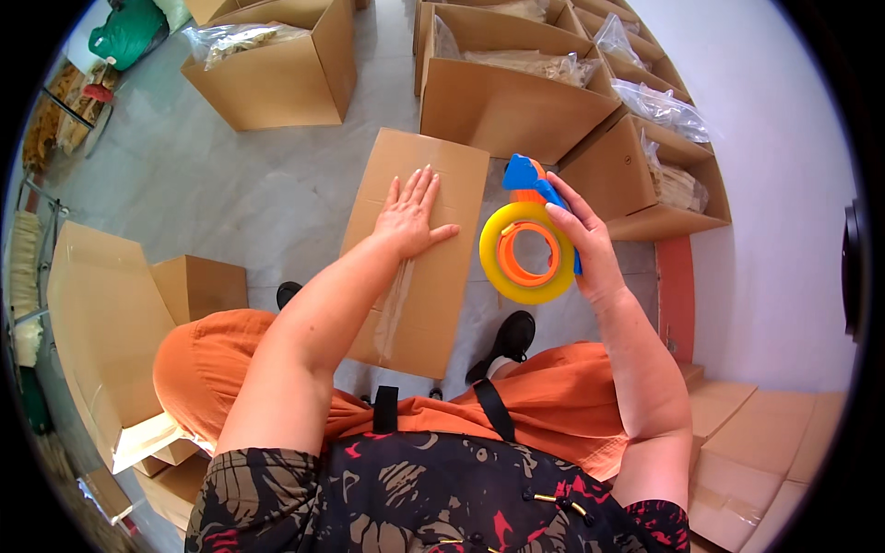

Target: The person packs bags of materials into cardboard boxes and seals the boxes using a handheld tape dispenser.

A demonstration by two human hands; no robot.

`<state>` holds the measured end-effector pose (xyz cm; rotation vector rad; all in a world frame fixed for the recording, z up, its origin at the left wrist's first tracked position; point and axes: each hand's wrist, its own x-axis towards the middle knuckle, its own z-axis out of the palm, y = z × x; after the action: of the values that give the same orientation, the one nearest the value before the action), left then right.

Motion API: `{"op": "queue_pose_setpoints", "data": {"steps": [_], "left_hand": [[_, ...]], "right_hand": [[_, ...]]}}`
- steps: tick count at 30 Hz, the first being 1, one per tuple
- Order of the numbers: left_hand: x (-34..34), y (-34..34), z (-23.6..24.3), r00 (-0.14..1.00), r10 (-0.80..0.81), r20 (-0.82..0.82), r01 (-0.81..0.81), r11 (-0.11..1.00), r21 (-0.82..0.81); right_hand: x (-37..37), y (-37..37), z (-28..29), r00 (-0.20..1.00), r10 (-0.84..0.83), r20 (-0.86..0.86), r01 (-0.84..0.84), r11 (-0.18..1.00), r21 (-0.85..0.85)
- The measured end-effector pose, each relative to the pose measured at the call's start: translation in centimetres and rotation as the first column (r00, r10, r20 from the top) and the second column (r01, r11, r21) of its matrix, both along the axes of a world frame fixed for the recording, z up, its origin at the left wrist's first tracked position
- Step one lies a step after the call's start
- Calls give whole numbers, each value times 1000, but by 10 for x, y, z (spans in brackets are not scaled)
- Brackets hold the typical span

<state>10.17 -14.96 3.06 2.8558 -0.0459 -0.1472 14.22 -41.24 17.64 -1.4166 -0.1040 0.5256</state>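
A closed brown cardboard box (442, 304) stands in front of me, with clear tape along part of its top seam. My left hand (412, 219) lies flat on the box's top, fingers spread and holding nothing. To the right of the box, my right hand (583, 238) grips a tape dispenser (524, 173) with a blue and orange body. The dispenser carries a large yellow-edged roll of tape (498, 275) on an orange hub. It is held up in the air, apart from the box. Part of its handle is hidden behind my fingers.
Open cartons with plastic-bagged contents stand ahead, including one carton (277, 78) at far left and another (516, 101) at far right. An open-flapped box (111, 313) is at my left. Closed boxes (756, 452) sit at lower right beside the white wall (765, 276).
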Motion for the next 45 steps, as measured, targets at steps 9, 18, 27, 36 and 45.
{"op": "queue_pose_setpoints", "data": {"steps": [9, 18, 27, 36, 45], "left_hand": [[18, -6, 76, 896, 39, -443, -437, -110, -893], [-17, 13, 88, 835, -239, -495, -515, -655, -553], [-16, 7, 73, 831, 41, -554, -535, -207, -819], [28, 119, 56, 858, 391, -334, -426, 177, -887], [33, 268, 46, 758, 559, -337, -510, 184, -840]], "right_hand": [[17, 12, -6, 761, 419, 496, -225, 887, -404], [15, 28, 1, 607, 540, 583, -294, 834, -466], [18, 31, -8, 535, 666, 521, -260, 716, -648], [66, 29, -10, 424, 798, 429, -127, 521, -844], [131, -57, -11, 508, 812, 287, -54, 363, -930]]}}
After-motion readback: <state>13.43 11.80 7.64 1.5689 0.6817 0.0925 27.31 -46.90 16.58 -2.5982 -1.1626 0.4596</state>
